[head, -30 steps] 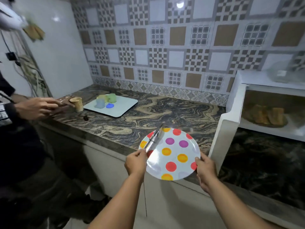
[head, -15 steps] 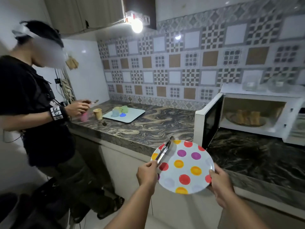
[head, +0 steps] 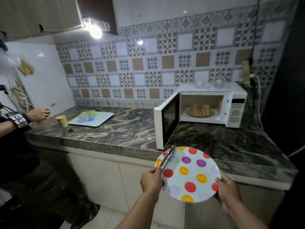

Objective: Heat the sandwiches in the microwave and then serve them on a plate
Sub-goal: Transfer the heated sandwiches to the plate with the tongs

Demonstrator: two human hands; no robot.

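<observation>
A white plate [head: 189, 175] with coloured dots is held in the air in front of the counter edge. My left hand [head: 151, 180] grips its left rim together with metal tongs [head: 167, 158] that lie across the plate. My right hand [head: 227, 190] grips the right rim. On the counter at the right stands a white microwave [head: 236, 109] with its door [head: 165, 124] swung open to the left. Inside it, two toasted sandwiches [head: 200, 109] stand on a dish.
A marbled counter [head: 115, 131] runs along the tiled wall. At its left are a white board [head: 102, 119] with small coloured cups and a paper cup [head: 62, 121]. Another person [head: 19, 123] stands at the far left, holding a small utensil. Clear containers [head: 209, 83] sit on the microwave.
The view has pulled back and risen, so the whole microwave and the counter's right part now show. The plate stays in both hands with the tongs on it.
</observation>
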